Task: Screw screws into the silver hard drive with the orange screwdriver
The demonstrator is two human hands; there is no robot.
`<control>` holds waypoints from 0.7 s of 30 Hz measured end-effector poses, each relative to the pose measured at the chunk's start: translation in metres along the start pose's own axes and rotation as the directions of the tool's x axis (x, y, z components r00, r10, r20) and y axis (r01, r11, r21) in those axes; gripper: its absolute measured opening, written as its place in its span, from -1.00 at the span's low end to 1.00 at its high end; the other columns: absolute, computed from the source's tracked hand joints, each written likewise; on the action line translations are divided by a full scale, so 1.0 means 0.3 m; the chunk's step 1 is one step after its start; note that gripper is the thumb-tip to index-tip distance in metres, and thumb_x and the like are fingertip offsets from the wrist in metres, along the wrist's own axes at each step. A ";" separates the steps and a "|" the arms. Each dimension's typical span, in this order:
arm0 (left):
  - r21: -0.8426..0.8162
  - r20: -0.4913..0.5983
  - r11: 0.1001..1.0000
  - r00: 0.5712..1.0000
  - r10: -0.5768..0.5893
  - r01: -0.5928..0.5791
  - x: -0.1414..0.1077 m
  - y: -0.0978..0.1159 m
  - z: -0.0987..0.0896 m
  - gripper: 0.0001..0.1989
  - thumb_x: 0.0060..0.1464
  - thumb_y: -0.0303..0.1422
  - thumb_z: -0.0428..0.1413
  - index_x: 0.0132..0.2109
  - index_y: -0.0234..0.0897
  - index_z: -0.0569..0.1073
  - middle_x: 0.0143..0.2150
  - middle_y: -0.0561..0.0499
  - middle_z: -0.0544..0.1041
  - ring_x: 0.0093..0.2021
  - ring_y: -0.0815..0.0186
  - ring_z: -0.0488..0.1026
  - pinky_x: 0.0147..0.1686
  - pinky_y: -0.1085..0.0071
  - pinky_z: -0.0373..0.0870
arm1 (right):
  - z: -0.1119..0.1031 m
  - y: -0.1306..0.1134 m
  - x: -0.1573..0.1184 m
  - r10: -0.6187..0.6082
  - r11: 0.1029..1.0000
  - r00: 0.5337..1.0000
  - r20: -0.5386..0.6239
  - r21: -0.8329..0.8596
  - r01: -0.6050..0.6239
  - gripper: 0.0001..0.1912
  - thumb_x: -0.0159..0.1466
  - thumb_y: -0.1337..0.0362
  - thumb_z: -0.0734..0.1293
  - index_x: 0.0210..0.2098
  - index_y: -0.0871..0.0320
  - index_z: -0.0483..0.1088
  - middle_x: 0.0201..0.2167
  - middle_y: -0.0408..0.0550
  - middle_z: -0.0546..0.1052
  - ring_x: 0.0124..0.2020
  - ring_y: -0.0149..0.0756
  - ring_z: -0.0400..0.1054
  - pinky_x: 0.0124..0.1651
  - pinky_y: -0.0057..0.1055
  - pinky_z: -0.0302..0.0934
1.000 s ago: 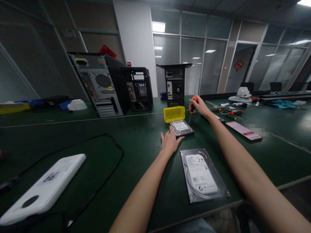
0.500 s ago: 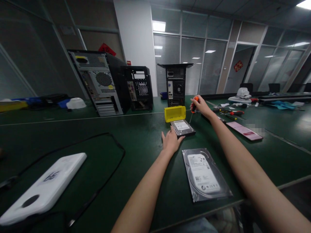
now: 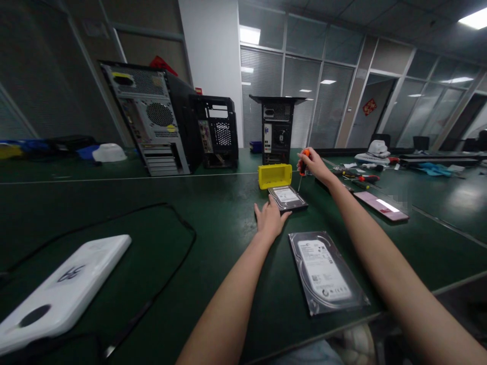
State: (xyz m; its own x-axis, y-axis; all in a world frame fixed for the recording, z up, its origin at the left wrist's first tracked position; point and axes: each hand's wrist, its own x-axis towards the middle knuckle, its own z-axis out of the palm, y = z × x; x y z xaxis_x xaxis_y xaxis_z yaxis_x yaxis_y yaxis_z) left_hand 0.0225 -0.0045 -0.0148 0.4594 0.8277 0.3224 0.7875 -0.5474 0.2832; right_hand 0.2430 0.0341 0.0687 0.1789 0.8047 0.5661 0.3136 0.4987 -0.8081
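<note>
A hard drive (image 3: 288,197) lies label up on the green table, just in front of a yellow plastic box (image 3: 274,177). My left hand (image 3: 269,219) rests against the drive's near left edge with its fingers spread. In my right hand (image 3: 312,163) is an orange and black screwdriver (image 3: 302,167), held nearly upright. Its shaft points down at the drive's far right corner; I cannot tell whether the tip touches. A second hard drive (image 3: 323,271) in a clear bag lies nearer to me, between my forearms.
Several computer cases stand at the back, among them a large one (image 3: 152,119) and one with a raised top (image 3: 276,129). On the left lie a white device (image 3: 68,289) and a black cable (image 3: 194,233). To the right are a pink phone (image 3: 382,206) and hand tools (image 3: 369,178).
The view has shifted slightly. Both hands keep their places at the drive, and the screwdriver stays at the same corner.
</note>
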 end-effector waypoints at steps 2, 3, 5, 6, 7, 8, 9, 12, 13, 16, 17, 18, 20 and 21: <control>-0.004 0.000 1.000 1.000 0.000 0.000 -0.002 0.001 -0.002 -0.18 0.18 -0.07 0.05 0.35 -0.58 -0.02 0.21 -0.43 0.35 0.24 0.03 0.27 0.31 -0.03 -0.12 | 0.006 -0.004 0.000 0.004 1.000 1.000 -0.001 -0.005 -0.004 -0.65 0.18 0.00 0.34 -0.29 0.07 0.14 -0.55 -0.24 0.38 -0.56 -0.44 0.31 -0.48 -0.47 0.23; -0.005 -0.001 1.000 1.000 0.000 0.000 -0.002 0.001 -0.002 -0.18 0.18 -0.07 0.05 0.35 -0.57 -0.01 0.21 -0.42 0.35 0.24 0.03 0.27 0.31 -0.03 -0.12 | 0.008 -0.007 0.000 0.009 1.000 1.000 -0.007 -0.004 -0.009 -0.65 0.18 0.00 0.34 -0.29 0.07 0.14 -0.55 -0.25 0.38 -0.56 -0.44 0.31 -0.47 -0.47 0.23; -0.009 -0.002 1.000 1.000 0.001 -0.001 -0.004 0.001 -0.003 -0.20 0.18 -0.08 0.05 0.35 -0.56 0.00 0.22 -0.42 0.35 0.25 0.03 0.27 0.31 -0.03 -0.12 | 0.010 -0.013 -0.002 0.025 1.000 0.999 -0.021 0.001 -0.025 -0.65 0.17 0.01 0.35 -0.29 0.07 0.14 -0.55 -0.27 0.38 -0.57 -0.45 0.30 -0.48 -0.48 0.23; -0.011 -0.001 1.000 1.000 0.002 -0.002 -0.005 0.000 -0.002 -0.20 0.19 -0.08 0.05 0.35 -0.56 0.00 0.22 -0.43 0.35 0.25 0.03 0.26 0.31 -0.03 -0.12 | 0.010 -0.015 -0.003 0.033 0.999 0.999 -0.027 0.004 -0.033 -0.65 0.17 0.02 0.35 -0.30 0.07 0.14 -0.56 -0.27 0.37 -0.57 -0.45 0.30 -0.48 -0.49 0.23; -0.014 0.000 1.000 1.000 0.004 -0.004 -0.005 0.000 -0.002 -0.20 0.19 -0.08 0.05 0.35 -0.56 0.00 0.22 -0.43 0.34 0.26 0.03 0.26 0.30 -0.04 -0.12 | 0.010 -0.017 -0.004 0.039 0.999 0.999 -0.032 0.007 -0.039 -0.66 0.16 0.03 0.35 -0.30 0.07 0.14 -0.57 -0.28 0.37 -0.58 -0.46 0.30 -0.49 -0.49 0.23; -0.017 -0.001 1.000 1.000 0.005 -0.005 -0.006 -0.001 -0.001 -0.20 0.19 -0.09 0.05 0.35 -0.56 0.00 0.23 -0.43 0.33 0.26 0.02 0.25 0.30 -0.05 -0.13 | 0.009 -0.018 -0.004 0.044 0.999 0.998 -0.036 0.008 -0.043 -0.66 0.16 0.04 0.36 -0.31 0.07 0.14 -0.58 -0.29 0.36 -0.59 -0.46 0.30 -0.50 -0.50 0.23; -0.019 -0.002 1.000 1.000 0.005 -0.005 -0.006 -0.002 0.001 -0.20 0.18 -0.09 0.06 0.35 -0.56 0.00 0.23 -0.43 0.33 0.27 0.02 0.24 0.31 -0.05 -0.13 | 0.008 -0.019 -0.005 0.045 0.999 0.998 -0.039 0.007 -0.045 -0.66 0.16 0.04 0.36 -0.31 0.07 0.14 -0.58 -0.29 0.36 -0.59 -0.46 0.31 -0.52 -0.51 0.22; -0.024 -0.008 1.000 1.000 0.006 -0.006 -0.005 -0.004 0.004 -0.17 0.17 -0.08 0.07 0.35 -0.60 -0.01 0.22 -0.44 0.34 0.27 0.02 0.24 0.31 -0.06 -0.14 | 0.002 -0.019 -0.005 0.047 0.999 0.998 -0.047 -0.011 -0.047 -0.65 0.16 0.04 0.36 -0.32 0.08 0.14 -0.58 -0.27 0.38 -0.60 -0.44 0.32 -0.54 -0.51 0.21; -0.025 -0.010 1.000 1.000 0.006 -0.006 -0.005 -0.005 0.005 -0.17 0.17 -0.08 0.07 0.34 -0.62 0.00 0.21 -0.44 0.35 0.26 0.02 0.25 0.31 -0.06 -0.14 | 0.000 -0.018 -0.005 0.049 0.999 0.997 -0.051 -0.020 -0.050 -0.65 0.16 0.04 0.36 -0.32 0.08 0.13 -0.58 -0.26 0.39 -0.60 -0.44 0.32 -0.55 -0.52 0.20; -0.021 -0.019 1.000 1.000 0.007 -0.008 -0.003 -0.005 0.006 -0.17 0.17 -0.07 0.07 0.34 -0.61 0.01 0.21 -0.44 0.36 0.24 0.03 0.27 0.31 -0.05 -0.13 | -0.002 -0.017 -0.004 0.046 0.997 0.997 -0.058 -0.051 -0.049 -0.64 0.17 0.02 0.36 -0.31 0.08 0.13 -0.57 -0.26 0.40 -0.59 -0.44 0.33 -0.57 -0.55 0.16; -0.020 -0.023 1.000 1.000 0.007 -0.008 -0.003 -0.005 0.005 -0.18 0.17 -0.08 0.07 0.34 -0.60 0.02 0.21 -0.43 0.36 0.24 0.03 0.28 0.31 -0.05 -0.13 | -0.002 -0.017 -0.004 0.040 0.997 0.998 -0.058 -0.057 -0.043 -0.63 0.16 0.01 0.36 -0.31 0.08 0.13 -0.57 -0.26 0.41 -0.59 -0.45 0.34 -0.58 -0.55 0.15; -0.019 -0.027 1.000 1.000 0.008 -0.009 -0.003 -0.005 0.005 -0.19 0.17 -0.08 0.07 0.34 -0.59 0.02 0.21 -0.43 0.35 0.23 0.04 0.29 0.31 -0.05 -0.12 | -0.001 -0.018 -0.003 0.034 0.998 0.998 -0.057 -0.058 -0.038 -0.63 0.16 0.01 0.35 -0.30 0.08 0.13 -0.57 -0.26 0.41 -0.58 -0.45 0.34 -0.58 -0.56 0.15; -0.019 -0.034 1.000 0.999 0.009 -0.009 -0.003 -0.005 0.003 -0.19 0.18 -0.08 0.07 0.34 -0.60 0.03 0.21 -0.42 0.35 0.23 0.04 0.29 0.31 -0.06 -0.11 | 0.001 -0.018 -0.003 0.028 0.998 0.998 -0.053 -0.048 -0.030 -0.62 0.16 0.00 0.36 -0.30 0.08 0.14 -0.56 -0.26 0.41 -0.58 -0.45 0.34 -0.57 -0.55 0.17; -0.019 -0.035 1.000 0.999 0.011 -0.012 -0.003 -0.006 0.003 -0.20 0.18 -0.08 0.06 0.34 -0.60 0.03 0.22 -0.42 0.35 0.23 0.04 0.29 0.31 -0.06 -0.10 | 0.002 -0.019 -0.004 0.027 0.999 0.998 -0.051 -0.043 -0.029 -0.62 0.15 0.00 0.36 -0.30 0.08 0.14 -0.56 -0.26 0.41 -0.58 -0.45 0.34 -0.56 -0.54 0.18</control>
State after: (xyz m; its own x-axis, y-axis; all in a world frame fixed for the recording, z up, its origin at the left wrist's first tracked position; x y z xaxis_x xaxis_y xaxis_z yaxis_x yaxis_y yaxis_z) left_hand 0.0211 -0.0041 -0.0162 0.4532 0.8168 0.3568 0.7741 -0.5592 0.2967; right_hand 0.2404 0.0305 0.0725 0.2349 0.8004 0.5515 0.3478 0.4607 -0.8166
